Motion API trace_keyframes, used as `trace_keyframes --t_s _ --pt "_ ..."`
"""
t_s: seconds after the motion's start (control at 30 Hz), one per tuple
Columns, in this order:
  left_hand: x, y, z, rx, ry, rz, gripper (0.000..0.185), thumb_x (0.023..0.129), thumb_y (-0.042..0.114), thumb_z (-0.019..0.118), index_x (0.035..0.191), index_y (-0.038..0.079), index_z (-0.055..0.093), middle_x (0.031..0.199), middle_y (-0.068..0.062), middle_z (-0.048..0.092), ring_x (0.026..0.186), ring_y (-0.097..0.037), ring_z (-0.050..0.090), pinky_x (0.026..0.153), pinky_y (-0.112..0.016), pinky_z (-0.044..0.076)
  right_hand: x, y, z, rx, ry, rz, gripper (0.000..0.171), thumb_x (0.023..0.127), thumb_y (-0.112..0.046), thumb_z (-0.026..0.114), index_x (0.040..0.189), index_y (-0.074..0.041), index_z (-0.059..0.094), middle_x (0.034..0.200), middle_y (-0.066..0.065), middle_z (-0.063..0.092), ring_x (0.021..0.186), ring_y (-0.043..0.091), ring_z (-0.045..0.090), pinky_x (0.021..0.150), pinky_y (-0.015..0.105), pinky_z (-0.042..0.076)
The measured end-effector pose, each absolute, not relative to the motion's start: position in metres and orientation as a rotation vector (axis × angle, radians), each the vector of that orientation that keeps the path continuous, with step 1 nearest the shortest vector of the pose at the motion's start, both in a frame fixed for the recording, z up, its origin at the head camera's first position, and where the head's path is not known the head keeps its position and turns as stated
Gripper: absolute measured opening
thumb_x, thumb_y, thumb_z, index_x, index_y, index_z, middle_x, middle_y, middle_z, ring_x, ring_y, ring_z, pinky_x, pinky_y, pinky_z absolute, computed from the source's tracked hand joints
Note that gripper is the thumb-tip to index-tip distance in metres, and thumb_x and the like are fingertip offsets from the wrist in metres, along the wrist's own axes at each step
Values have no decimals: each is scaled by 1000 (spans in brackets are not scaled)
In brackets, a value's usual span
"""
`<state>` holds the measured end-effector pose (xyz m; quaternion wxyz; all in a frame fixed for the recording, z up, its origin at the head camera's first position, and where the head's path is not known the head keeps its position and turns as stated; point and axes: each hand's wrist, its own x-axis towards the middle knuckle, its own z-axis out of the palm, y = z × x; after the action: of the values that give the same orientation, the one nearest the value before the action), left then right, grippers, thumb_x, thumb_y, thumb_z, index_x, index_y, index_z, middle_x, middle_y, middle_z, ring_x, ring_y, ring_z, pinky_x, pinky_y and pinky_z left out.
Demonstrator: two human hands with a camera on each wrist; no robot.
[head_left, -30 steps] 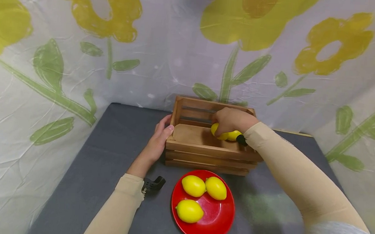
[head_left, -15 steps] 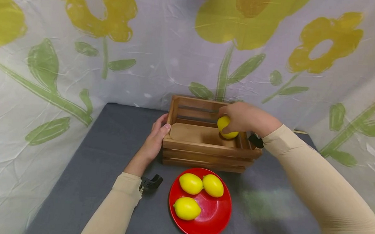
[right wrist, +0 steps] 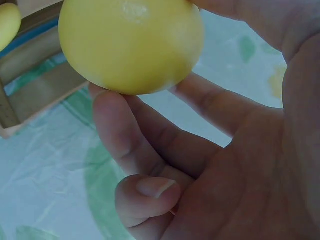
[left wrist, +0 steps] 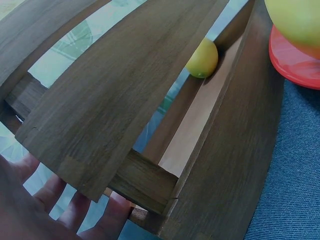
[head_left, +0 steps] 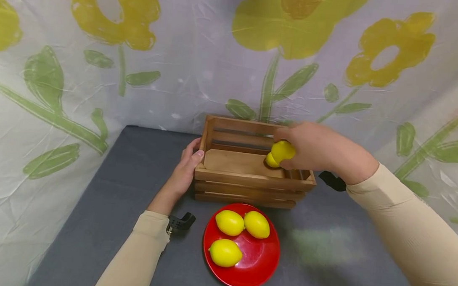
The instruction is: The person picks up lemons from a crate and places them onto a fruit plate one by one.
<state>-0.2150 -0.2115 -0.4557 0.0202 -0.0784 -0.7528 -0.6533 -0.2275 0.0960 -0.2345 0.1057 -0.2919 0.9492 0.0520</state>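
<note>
Since a second ago: right hand [head_left: 316,148] risen from crate floor, fingers curled round held lemon [head_left: 283,151], now above wooden crate [head_left: 250,179]. Second lemon [head_left: 270,161] just below hand, inside crate. Left hand [head_left: 186,169] fingers loosely curled, steadying crate end. Risk: fingertip hold slips, lemon drops.

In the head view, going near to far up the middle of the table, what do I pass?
Red plate carrying three lemons → wooden crate → lemon lying inside the crate → flowered backdrop. The right hand holds another lemon above the crate; the left hand rests on its left end.
</note>
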Motion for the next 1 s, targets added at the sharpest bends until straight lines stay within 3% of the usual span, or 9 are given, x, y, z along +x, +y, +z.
trace_keyframes --t_s 0.13,0.33,0.63,1.0 --pt "-216 -212 -454 -252 -2334 -2018 70 108 43 40 171 16 25 170 -18 26 156 -36 23 127 -63 17 -207 94 -230 -907 2811 219 54 86 -35 86 135 -24 69 114 3 71 87 23 61 70 39 51" --pt "-216 -213 -454 -251 -2335 -2024 71 109 44 40 172 16 24 169 -19 24 156 -37 22 127 -63 16 -177 91 -235 -1011 2825 245 49 82 -33 90 127 -24 72 103 2 71 80 20 61 65 38 54" --pt "-216 -215 -452 -256 -2328 -2030 71 109 43 39 172 15 23 170 -20 23 156 -37 21 128 -62 16 -144 89 -254 -1114 2776 247 57 82 -34 94 133 -22 71 107 -1 69 90 17 65 76 38 62" --pt "-216 -215 -451 -246 -2353 -2008 69 110 45 39 172 18 23 171 -17 23 157 -36 22 129 -62 17 -123 88 -304 -1025 2612 133 57 80 -36 94 131 -23 73 104 -5 68 85 11 56 75 31 55"
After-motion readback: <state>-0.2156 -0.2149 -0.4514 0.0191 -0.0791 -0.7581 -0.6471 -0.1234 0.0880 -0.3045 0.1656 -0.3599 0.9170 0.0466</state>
